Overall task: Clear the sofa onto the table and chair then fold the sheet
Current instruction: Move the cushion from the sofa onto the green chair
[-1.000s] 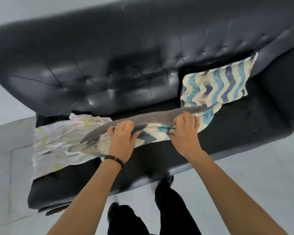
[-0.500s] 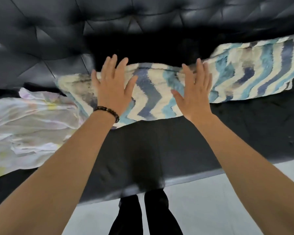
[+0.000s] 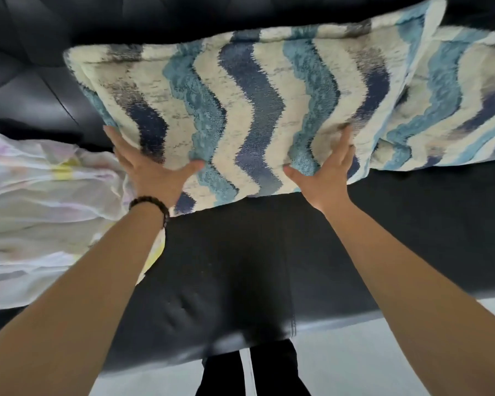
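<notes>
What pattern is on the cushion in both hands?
The cushion has wavy teal, navy and grey stripes on cream; head view.

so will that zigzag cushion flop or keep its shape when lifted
Probably keeps its shape: the cushion stands broad and unsagging between the left hand and right hand, dimpling only at the grip. Likely light, held only by its lower edge. Its textured weave shouldn't slip.
</notes>
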`<state>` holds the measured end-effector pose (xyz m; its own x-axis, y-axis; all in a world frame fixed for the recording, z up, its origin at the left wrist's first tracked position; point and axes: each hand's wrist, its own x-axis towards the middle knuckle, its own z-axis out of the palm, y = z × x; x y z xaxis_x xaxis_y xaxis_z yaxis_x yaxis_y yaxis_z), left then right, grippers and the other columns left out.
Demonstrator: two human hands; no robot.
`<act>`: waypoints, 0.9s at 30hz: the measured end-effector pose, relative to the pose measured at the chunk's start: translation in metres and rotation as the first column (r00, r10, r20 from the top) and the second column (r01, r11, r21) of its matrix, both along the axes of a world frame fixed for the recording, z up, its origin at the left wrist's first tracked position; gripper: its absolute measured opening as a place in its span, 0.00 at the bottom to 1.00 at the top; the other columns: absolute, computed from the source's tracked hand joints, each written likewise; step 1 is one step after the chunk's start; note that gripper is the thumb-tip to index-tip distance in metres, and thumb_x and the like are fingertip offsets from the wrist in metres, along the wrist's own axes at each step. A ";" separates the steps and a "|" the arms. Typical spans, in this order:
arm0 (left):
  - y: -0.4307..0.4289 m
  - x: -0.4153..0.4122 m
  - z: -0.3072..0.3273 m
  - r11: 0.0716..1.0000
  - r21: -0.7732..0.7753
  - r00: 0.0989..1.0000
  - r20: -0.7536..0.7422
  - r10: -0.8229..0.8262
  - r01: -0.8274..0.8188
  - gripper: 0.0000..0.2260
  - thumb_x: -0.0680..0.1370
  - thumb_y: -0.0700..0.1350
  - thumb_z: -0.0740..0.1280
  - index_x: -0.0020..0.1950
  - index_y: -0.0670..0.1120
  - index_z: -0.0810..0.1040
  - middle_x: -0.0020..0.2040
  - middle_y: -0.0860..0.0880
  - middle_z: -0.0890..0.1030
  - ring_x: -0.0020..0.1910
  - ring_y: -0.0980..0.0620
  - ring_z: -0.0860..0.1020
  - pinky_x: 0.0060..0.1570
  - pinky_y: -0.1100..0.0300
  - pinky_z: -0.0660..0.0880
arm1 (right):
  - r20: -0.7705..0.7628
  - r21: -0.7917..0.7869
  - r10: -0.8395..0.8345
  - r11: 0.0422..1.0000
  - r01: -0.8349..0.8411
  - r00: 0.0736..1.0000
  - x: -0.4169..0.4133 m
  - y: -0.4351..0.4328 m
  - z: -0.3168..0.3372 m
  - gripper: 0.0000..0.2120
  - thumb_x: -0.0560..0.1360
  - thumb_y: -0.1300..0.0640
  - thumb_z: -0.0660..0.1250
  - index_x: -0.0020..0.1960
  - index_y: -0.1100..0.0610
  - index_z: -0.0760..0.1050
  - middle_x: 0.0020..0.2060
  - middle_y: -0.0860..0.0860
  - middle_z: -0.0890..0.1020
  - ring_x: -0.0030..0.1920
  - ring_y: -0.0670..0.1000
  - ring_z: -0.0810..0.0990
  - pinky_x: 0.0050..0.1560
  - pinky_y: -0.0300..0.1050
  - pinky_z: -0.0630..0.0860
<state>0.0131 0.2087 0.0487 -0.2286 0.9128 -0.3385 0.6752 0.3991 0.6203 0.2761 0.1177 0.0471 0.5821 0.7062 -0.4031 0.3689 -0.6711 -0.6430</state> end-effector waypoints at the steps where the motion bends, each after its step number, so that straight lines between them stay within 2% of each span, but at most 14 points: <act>1: 0.011 -0.003 -0.005 0.995 -0.048 0.993 0.077 0.085 -0.082 0.67 0.57 0.62 0.80 0.77 0.53 0.33 0.80 0.45 0.46 0.77 0.42 0.54 0.72 0.38 0.53 | -0.038 -0.026 -0.106 0.994 0.105 0.994 -0.002 0.005 -0.006 0.64 0.65 0.46 0.80 0.77 0.42 0.31 0.78 0.61 0.38 0.77 0.55 0.50 0.64 0.47 0.60; 2: 0.021 -0.006 -0.008 0.984 -0.103 0.976 0.147 0.161 -0.147 0.65 0.57 0.60 0.82 0.78 0.51 0.37 0.80 0.45 0.50 0.76 0.44 0.56 0.73 0.39 0.55 | -0.092 -0.079 -0.206 0.977 0.199 0.974 -0.004 0.011 -0.011 0.67 0.62 0.46 0.82 0.76 0.40 0.29 0.78 0.61 0.40 0.76 0.58 0.57 0.65 0.47 0.61; 4: 0.028 -0.012 -0.008 0.979 -0.147 0.971 0.174 0.164 -0.139 0.52 0.61 0.56 0.81 0.76 0.43 0.57 0.73 0.44 0.67 0.71 0.44 0.67 0.69 0.41 0.66 | -0.187 -0.171 -0.339 0.935 0.309 0.922 -0.003 0.019 -0.020 0.67 0.61 0.46 0.82 0.76 0.40 0.31 0.77 0.61 0.49 0.69 0.63 0.69 0.67 0.54 0.70; 6: 0.014 -0.012 0.003 0.998 -0.022 0.986 0.155 0.059 -0.056 0.35 0.65 0.53 0.80 0.66 0.42 0.71 0.61 0.48 0.78 0.60 0.49 0.76 0.61 0.52 0.74 | -0.164 -0.115 -0.320 0.946 0.304 0.933 0.000 0.017 -0.025 0.49 0.66 0.50 0.79 0.75 0.49 0.50 0.69 0.58 0.64 0.61 0.63 0.75 0.59 0.61 0.77; 7: 0.003 -0.010 0.007 0.998 0.056 0.986 0.166 0.029 -0.039 0.31 0.67 0.51 0.79 0.64 0.42 0.73 0.58 0.50 0.80 0.57 0.53 0.78 0.57 0.60 0.76 | -0.108 -0.052 -0.283 0.959 0.279 0.953 0.002 0.013 -0.027 0.35 0.71 0.52 0.75 0.69 0.54 0.60 0.63 0.57 0.70 0.58 0.63 0.76 0.55 0.62 0.78; 9: -0.018 -0.008 0.012 0.987 0.155 0.972 0.235 0.012 -0.050 0.27 0.70 0.45 0.78 0.64 0.40 0.72 0.56 0.50 0.79 0.51 0.63 0.77 0.47 0.75 0.74 | -0.043 0.050 -0.254 0.965 0.256 0.966 -0.002 0.001 -0.026 0.14 0.76 0.54 0.69 0.56 0.57 0.66 0.51 0.54 0.74 0.53 0.61 0.79 0.53 0.62 0.79; 11: -0.028 -0.008 0.013 0.974 0.209 0.949 0.315 0.022 -0.092 0.27 0.70 0.40 0.77 0.66 0.38 0.70 0.59 0.49 0.78 0.53 0.67 0.76 0.47 0.77 0.74 | -0.030 0.127 -0.236 0.963 0.238 0.971 -0.007 -0.008 -0.024 0.09 0.79 0.56 0.66 0.52 0.58 0.67 0.51 0.57 0.75 0.51 0.59 0.78 0.53 0.60 0.79; 14: -0.014 -0.013 0.008 0.973 0.195 0.954 0.292 0.065 -0.126 0.34 0.70 0.46 0.78 0.70 0.41 0.66 0.66 0.48 0.75 0.64 0.55 0.73 0.64 0.62 0.72 | 0.063 0.169 -0.150 0.976 0.137 0.987 -0.007 -0.003 -0.026 0.08 0.80 0.61 0.63 0.56 0.62 0.68 0.53 0.58 0.75 0.51 0.59 0.77 0.53 0.51 0.76; 16: -0.002 -0.017 0.004 0.980 0.152 0.969 0.230 0.087 -0.125 0.38 0.69 0.50 0.77 0.72 0.43 0.61 0.68 0.48 0.71 0.67 0.50 0.71 0.68 0.54 0.69 | 0.076 0.100 -0.115 0.989 0.108 0.990 -0.004 0.007 -0.028 0.10 0.80 0.63 0.61 0.61 0.61 0.69 0.57 0.57 0.75 0.53 0.56 0.75 0.51 0.44 0.70; 18: 0.005 -0.018 0.004 0.979 0.185 0.969 0.246 0.035 -0.082 0.42 0.70 0.48 0.76 0.75 0.44 0.54 0.71 0.51 0.65 0.68 0.54 0.67 0.69 0.64 0.65 | -0.050 0.049 -0.162 0.985 0.164 0.986 -0.004 0.012 -0.027 0.15 0.80 0.61 0.60 0.66 0.57 0.68 0.59 0.53 0.75 0.54 0.52 0.74 0.51 0.41 0.67; 20: 0.002 -0.018 0.008 0.954 0.299 0.976 0.210 -0.054 -0.011 0.46 0.72 0.44 0.73 0.78 0.42 0.44 0.76 0.47 0.55 0.73 0.56 0.59 0.68 0.76 0.55 | -0.177 0.039 -0.204 0.976 0.214 0.963 -0.007 0.011 -0.022 0.18 0.80 0.54 0.61 0.70 0.51 0.66 0.58 0.47 0.75 0.55 0.49 0.74 0.53 0.42 0.69; 22: -0.006 -0.017 0.017 0.892 0.440 0.989 0.047 -0.139 0.105 0.44 0.73 0.45 0.71 0.78 0.39 0.44 0.78 0.37 0.49 0.77 0.46 0.52 0.71 0.73 0.47 | -0.279 0.004 -0.231 0.970 0.242 0.932 -0.009 0.006 -0.017 0.22 0.80 0.45 0.62 0.72 0.46 0.64 0.61 0.46 0.73 0.60 0.49 0.73 0.60 0.48 0.72; 24: -0.007 -0.013 0.026 0.779 0.523 0.936 -0.253 -0.245 0.346 0.42 0.74 0.55 0.70 0.78 0.38 0.52 0.75 0.28 0.49 0.76 0.33 0.50 0.75 0.59 0.43 | -0.297 0.020 -0.248 0.964 0.265 0.922 -0.007 0.008 -0.009 0.31 0.78 0.39 0.62 0.77 0.48 0.58 0.71 0.47 0.66 0.69 0.51 0.68 0.69 0.50 0.67; 27: 0.009 -0.004 0.032 0.682 0.406 0.748 -0.583 -0.318 0.608 0.46 0.70 0.72 0.64 0.78 0.45 0.57 0.73 0.24 0.53 0.74 0.26 0.52 0.71 0.36 0.48 | 0.043 0.176 -0.099 0.980 0.090 0.994 -0.009 0.018 0.008 0.46 0.76 0.38 0.65 0.81 0.55 0.43 0.79 0.55 0.48 0.78 0.53 0.54 0.72 0.48 0.58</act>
